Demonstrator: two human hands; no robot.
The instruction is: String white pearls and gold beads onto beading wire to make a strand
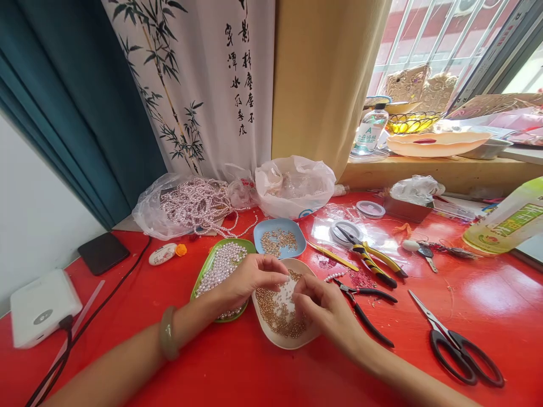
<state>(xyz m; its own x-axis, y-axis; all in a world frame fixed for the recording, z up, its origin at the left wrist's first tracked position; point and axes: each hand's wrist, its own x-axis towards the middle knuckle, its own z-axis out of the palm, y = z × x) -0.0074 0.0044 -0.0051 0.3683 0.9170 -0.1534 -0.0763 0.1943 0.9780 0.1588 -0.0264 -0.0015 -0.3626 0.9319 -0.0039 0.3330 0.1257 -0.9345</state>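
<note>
While the left hand [252, 277] and right hand [324, 305] pinch narrowly over gold beads [271, 311] — any hold unclear — their dish [289, 344] sits in from the desk's [212, 367] back edge; this fingertip bead handling calls for steadiness.

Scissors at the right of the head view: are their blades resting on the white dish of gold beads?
No, the scissors lie on the red table, apart from the white dish.

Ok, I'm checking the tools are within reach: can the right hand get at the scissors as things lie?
Likely yes: the scissors lie uncovered on the red tabletop, and only the flat-lying black-handled pliers seem to come between them and the right hand.
</note>
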